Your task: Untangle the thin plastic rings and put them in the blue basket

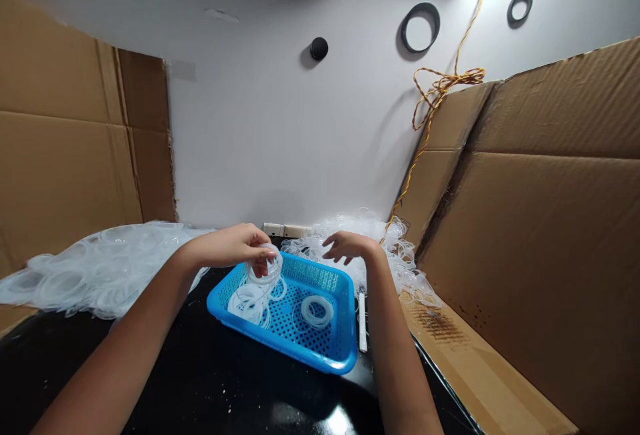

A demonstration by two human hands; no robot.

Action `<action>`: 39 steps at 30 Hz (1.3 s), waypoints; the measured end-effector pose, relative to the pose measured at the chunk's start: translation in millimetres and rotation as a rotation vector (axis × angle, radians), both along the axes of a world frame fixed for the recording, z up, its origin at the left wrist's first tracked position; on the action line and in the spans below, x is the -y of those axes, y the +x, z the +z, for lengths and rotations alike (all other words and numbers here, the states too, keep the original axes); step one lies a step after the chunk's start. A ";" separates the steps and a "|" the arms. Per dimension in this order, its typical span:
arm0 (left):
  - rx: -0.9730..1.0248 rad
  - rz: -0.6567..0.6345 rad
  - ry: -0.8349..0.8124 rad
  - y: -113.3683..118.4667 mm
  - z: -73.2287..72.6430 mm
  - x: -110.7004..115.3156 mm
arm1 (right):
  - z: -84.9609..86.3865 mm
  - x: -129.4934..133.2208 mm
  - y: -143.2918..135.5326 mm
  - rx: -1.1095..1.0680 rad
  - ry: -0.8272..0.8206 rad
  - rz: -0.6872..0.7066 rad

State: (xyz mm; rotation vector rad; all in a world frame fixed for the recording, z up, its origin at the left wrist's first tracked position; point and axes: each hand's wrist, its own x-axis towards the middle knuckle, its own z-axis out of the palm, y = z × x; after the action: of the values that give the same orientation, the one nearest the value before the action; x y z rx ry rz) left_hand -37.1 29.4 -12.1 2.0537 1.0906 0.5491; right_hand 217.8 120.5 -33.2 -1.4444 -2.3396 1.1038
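Note:
My left hand (pixel 253 251) grips a bundle of translucent rings (pixel 270 272) above the left part of a blue perforated basket (pixel 286 348). Below it, a loose cluster of rings (pixel 249 304) lies in the basket's left side. A neater coil of rings (pixel 317 311) rests on the basket floor toward the right. My right hand (pixel 344 247) is raised over the basket's back right edge, fingers apart and holding nothing, in front of a heap of clear rings (pixel 360 227).
A large pile of clear rings (pixel 120 265) spreads at the left. A white-handled tool (pixel 362 321) lies right of the basket on the black table (pixel 210 381). Cardboard walls (pixel 550 221) stand on both sides. An orange twisted cord (pixel 420 155) hangs at the back right.

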 end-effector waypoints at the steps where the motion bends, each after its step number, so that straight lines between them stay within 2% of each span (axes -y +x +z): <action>1: 0.033 0.002 -0.004 1.5 0.4 -0.1 | 4.2 5.3 -2.3 -0.027 0.026 0.016; 3: 0.111 -0.014 -0.027 5.2 0.8 -0.5 | 14.1 20.4 -10.1 -0.096 0.051 0.096; 6: 0.157 -0.046 -0.063 10.4 0.2 -1.3 | 24.6 44.1 -26.7 -0.212 0.079 0.372; 7: 0.149 -0.042 -0.065 11.5 -0.3 -1.5 | 25.7 49.9 -32.2 -0.188 0.130 0.415; 10: 0.120 -0.010 -0.040 12.8 -2.3 -2.8 | 23.6 59.0 -44.3 -0.016 0.301 0.411; 12: 0.135 -0.011 -0.030 13.1 -3.7 -4.5 | 21.1 59.3 -48.3 0.015 0.354 0.421; 16: 0.225 -0.043 -0.008 13.3 -4.0 -8.2 | 19.6 53.5 -50.8 -0.086 0.384 0.493; 18: 0.246 -0.027 0.007 11.3 -1.7 -8.5 | 18.9 49.6 -52.8 -0.024 0.359 0.500; 20: 0.227 0.004 0.008 6.6 1.8 -7.4 | 15.7 46.3 -57.6 0.126 0.290 0.514; 22: 0.180 0.027 0.006 0.1 5.3 -5.4 | 8.7 44.4 -65.8 0.270 0.213 0.531; 25: 0.082 0.021 -0.014 -8.9 6.7 -4.5 | -8.6 45.3 -80.3 0.365 0.148 0.563; 30: -0.152 0.066 -0.027 -11.1 -3.6 -14.4 | -45.5 52.2 -88.1 0.496 0.037 0.647; 35: -0.261 -0.007 -0.013 -4.9 -10.9 -21.7 | -76.1 54.5 -80.9 0.485 -0.005 0.647; 37: -0.253 -0.020 -0.018 -4.7 -10.9 -22.2 | -80.9 52.2 -78.8 0.441 -0.003 0.633; 39: -0.175 -0.012 -0.036 -5.7 -10.2 -22.4 | -77.3 48.9 -75.5 0.369 0.005 0.624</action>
State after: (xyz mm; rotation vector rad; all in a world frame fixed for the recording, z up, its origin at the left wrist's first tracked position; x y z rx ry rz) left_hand -42.8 51.8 -22.3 2.1064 1.1787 0.3465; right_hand 142.3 71.6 -110.4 -0.9935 -3.1847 1.0064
